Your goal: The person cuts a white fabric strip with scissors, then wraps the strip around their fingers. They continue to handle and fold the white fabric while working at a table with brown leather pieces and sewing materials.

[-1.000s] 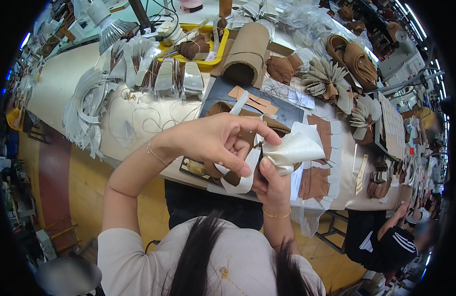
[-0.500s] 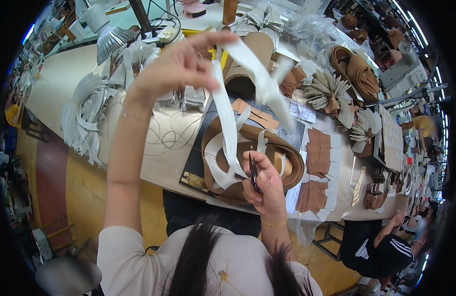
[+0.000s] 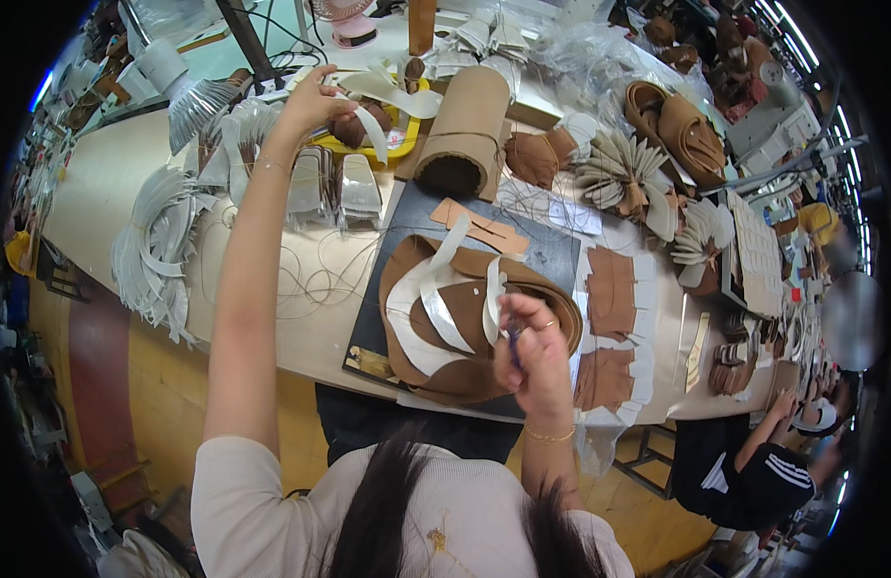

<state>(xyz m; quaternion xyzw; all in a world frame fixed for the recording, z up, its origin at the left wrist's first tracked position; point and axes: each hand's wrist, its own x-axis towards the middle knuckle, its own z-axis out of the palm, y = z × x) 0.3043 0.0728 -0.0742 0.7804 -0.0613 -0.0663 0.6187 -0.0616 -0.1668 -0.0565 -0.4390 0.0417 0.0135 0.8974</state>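
Observation:
My left hand (image 3: pixel 315 101) is stretched out to the far left with its fingers apart, over a yellow tray (image 3: pixel 404 144). A curling white strip (image 3: pixel 407 94) lies across the tray, and one end (image 3: pixel 376 133) hangs beside my fingertips. My right hand (image 3: pixel 537 356) is closed around small dark snips (image 3: pixel 512 339), mostly hidden by the fingers. It is over the right part of a coiled brown leather piece (image 3: pixel 421 265), which rests on a dark board (image 3: pixel 368 323). A white lining and narrow white strips (image 3: pixel 441 308) lie on the leather.
A brown roll (image 3: pixel 474 116) stands behind the board. Bundles of white pieces (image 3: pixel 161 241) lie at left. Brown cut pieces (image 3: pixel 609 294) and fanned bundles (image 3: pixel 614 178) are at right. A metal-shaded lamp (image 3: pixel 200 106) stands far left. Another person (image 3: pixel 744 472) sits at far right.
My left hand has moved forward and left, carrying the white strip away from the leather to the yellow tray, and its fingers have spread. My right hand has shifted slightly right with the snips.

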